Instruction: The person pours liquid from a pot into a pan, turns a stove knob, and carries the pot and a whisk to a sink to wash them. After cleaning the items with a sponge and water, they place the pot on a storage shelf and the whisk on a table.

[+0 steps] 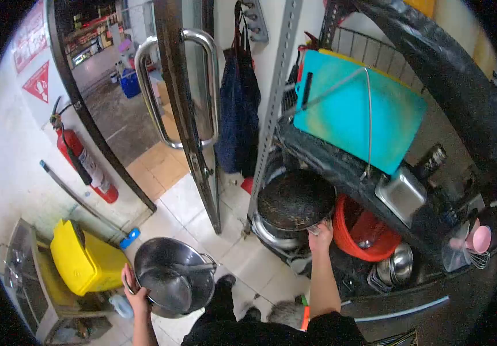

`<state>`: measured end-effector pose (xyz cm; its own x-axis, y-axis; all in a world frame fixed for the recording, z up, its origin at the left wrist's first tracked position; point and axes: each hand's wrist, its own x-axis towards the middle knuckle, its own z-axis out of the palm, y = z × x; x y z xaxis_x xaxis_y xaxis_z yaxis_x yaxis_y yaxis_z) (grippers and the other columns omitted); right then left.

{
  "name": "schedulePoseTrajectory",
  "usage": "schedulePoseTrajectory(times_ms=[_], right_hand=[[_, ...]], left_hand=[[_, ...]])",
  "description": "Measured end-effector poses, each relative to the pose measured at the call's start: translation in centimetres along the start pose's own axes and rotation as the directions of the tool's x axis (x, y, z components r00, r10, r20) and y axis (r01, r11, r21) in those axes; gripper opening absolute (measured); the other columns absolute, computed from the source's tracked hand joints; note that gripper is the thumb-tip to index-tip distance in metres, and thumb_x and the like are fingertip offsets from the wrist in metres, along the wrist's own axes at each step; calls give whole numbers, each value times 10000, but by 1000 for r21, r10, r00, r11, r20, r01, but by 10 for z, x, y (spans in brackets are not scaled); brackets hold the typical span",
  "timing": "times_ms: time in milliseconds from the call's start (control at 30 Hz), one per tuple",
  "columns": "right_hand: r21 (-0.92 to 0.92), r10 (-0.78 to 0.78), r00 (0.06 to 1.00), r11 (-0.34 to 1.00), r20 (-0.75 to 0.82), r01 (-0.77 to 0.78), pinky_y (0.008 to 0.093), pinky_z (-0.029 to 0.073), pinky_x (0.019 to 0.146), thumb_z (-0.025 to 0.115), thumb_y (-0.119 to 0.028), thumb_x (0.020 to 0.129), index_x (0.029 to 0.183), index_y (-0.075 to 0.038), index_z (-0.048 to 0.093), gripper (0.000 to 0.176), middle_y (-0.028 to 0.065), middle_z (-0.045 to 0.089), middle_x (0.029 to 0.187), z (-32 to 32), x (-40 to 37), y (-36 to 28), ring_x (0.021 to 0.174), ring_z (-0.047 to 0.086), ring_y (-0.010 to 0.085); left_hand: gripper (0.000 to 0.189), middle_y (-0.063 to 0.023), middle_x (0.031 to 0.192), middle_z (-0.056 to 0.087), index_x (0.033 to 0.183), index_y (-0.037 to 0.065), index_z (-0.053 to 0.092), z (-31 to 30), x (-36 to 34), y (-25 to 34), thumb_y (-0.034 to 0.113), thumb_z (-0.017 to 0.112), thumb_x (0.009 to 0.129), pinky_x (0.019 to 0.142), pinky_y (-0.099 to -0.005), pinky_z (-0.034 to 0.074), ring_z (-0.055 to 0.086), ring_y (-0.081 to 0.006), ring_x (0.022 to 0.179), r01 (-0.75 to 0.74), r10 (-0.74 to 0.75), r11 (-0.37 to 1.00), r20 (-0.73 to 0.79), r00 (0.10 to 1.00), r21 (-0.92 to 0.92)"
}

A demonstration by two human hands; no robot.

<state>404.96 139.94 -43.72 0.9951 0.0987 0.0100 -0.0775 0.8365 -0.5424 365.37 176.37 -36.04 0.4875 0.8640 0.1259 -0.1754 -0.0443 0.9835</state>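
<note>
My left hand is closed round the side handle of a large metal pot, which hangs above the floor tiles with its mouth facing up. A metal utensil handle lies across its inside; its other end is hard to make out. On the right, my right hand grips the near edge of a blackened round pan. The pan is beside the lower shelf, over some metal cookware that it partly covers. Just right of that hand is a red plastic basin.
A glass door with a steel handle stands ajar ahead. On the left are a yellow bin and a fire extinguisher. The right-hand rack holds a turquoise cutting board, a steel tray, metal bowls and a whisk.
</note>
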Motion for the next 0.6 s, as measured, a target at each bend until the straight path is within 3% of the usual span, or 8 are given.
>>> schedulePoseTrajectory(times_ms=[100,167,233,267,367,467,500,600], right_hand=[[-114,-159,971,984,-177,140,415,475,789,399,103,675,1183,-47,442,531,72,569,983,48,37,22,918,559,222],[-227,-241,960,952,-143,205,375,468,793,420,67,719,1169,-73,462,473,67,551,988,34,76,42,890,565,229],[-488,-246,935,868,-255,95,306,472,639,437,21,787,1180,-101,461,411,29,538,896,27,106,54,763,551,174],[-342,-320,927,908,-196,242,260,406,475,443,-37,840,1180,-118,460,350,10,514,853,28,124,68,673,507,127],[-585,-310,875,810,-372,38,256,416,496,444,-41,835,1188,-98,461,358,16,516,858,7,150,97,689,505,121],[-749,-390,852,663,-350,-5,289,456,679,436,-17,814,1253,-77,424,443,70,537,950,7,153,122,813,532,182],[-869,-452,872,491,-186,69,296,441,743,464,23,788,1209,-59,439,430,85,523,1026,-14,158,132,867,525,210],[-841,-339,894,535,-294,-73,267,424,659,478,103,721,1191,-26,380,497,73,486,982,34,124,120,756,495,155]], left_hand=[[910,-126,1434,237,1349,2,213,13,51,-21,-125,387,465,1100,-372,123,149,-270,1355,77,-66,989,88,994,-127],[921,-117,1420,261,1348,4,211,25,81,-27,-135,400,457,1096,-365,138,182,-259,1345,115,-105,985,86,991,-130],[926,-109,1406,276,1357,-3,203,36,110,-34,-143,418,467,1085,-355,170,227,-241,1322,91,-86,996,185,979,-20],[929,-105,1399,284,1361,-7,200,42,123,-36,-148,426,472,1079,-349,187,250,-232,1310,72,-79,997,240,968,36],[929,-102,1370,306,1365,-10,200,63,154,-34,-151,426,475,1078,-349,194,256,-233,1308,130,-140,990,288,947,52],[936,-84,1299,344,1367,1,204,76,176,-45,-144,441,473,1078,-345,192,295,-226,1279,197,-167,979,330,929,-57],[940,-80,1277,355,1369,5,200,79,182,-49,-130,452,474,1076,-341,190,309,-221,1267,192,-155,978,337,929,-78],[906,-79,1292,314,1347,-1,280,89,196,-56,-68,491,468,1057,-326,212,330,-214,1241,161,-170,985,401,900,57]])
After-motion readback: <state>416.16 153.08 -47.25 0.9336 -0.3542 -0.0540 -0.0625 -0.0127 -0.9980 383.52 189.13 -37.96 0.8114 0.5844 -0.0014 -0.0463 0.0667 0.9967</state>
